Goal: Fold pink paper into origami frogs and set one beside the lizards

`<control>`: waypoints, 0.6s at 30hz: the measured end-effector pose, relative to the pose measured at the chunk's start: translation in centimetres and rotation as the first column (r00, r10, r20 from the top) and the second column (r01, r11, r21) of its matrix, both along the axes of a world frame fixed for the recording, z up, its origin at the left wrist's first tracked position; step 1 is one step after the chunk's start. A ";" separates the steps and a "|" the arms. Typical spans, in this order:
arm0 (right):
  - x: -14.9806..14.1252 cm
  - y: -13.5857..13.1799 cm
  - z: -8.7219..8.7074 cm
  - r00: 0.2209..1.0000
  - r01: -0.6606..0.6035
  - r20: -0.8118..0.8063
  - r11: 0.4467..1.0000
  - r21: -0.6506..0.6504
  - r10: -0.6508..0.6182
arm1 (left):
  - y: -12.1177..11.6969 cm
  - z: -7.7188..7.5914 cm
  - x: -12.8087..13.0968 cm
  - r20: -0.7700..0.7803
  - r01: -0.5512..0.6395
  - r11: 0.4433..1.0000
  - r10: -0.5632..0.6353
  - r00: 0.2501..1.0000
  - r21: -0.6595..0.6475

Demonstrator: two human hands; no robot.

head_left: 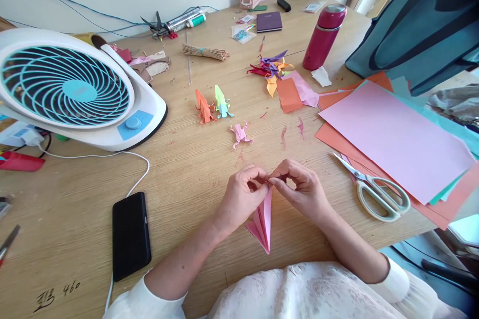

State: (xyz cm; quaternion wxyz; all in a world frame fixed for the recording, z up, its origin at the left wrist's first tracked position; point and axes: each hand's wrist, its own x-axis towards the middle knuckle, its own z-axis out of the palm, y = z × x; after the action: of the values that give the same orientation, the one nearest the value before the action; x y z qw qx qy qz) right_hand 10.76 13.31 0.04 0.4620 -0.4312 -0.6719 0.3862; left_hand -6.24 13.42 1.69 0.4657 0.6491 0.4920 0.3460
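Note:
A pink folded paper (pixel 265 219) hangs point-down between my hands, in front of my body. My left hand (pixel 247 187) is closed in a pinch on its upper end. The fingertips of my right hand (pixel 299 187) pinch the same end, and both sets of fingertips meet there. My fingers hide the paper's top. Just beyond my hands lies a pink origami frog (pixel 241 133) with spread legs. Behind it stand an orange paper figure (pixel 204 107) and a green and blue one (pixel 222 102).
Scissors (pixel 374 189) lie at the right, beside stacked coloured paper (pixel 396 134). At the left are a phone (pixel 130 237) on a white cable and a white fan (pixel 67 84). Farther back are a red bottle (pixel 325 37), folded paper pieces (pixel 271 67) and a teal bag (pixel 419 35).

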 end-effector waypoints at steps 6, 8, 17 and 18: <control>0.7 -1.2 -0.8 0.993 0.118 -0.001 0.987 -0.112 -0.119 | -0.2 0.0 -0.9 0.143 -0.045 0.999 0.040 0.989 0.030; 1.1 -1.7 -1.3 0.996 0.084 0.029 0.981 -0.176 -0.081 | -0.4 -0.1 -1.1 0.214 -0.053 0.998 0.058 0.975 -0.027; 1.7 -3.6 -1.0 0.999 -0.031 -0.047 0.914 -0.405 0.013 | -1.4 -0.1 -0.1 0.254 -0.019 0.998 0.035 0.967 -0.066; 1.7 -3.7 -0.8 0.999 -0.041 -0.038 0.912 -0.409 0.028 | -1.5 -0.1 0.1 0.236 -0.008 0.999 0.019 0.972 -0.049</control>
State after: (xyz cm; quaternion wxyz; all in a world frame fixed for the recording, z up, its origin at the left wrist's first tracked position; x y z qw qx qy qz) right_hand 12.47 9.65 -0.75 0.3652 -0.5002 -0.5764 0.5331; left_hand -6.18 11.95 1.58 0.5339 0.5888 0.4456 0.4120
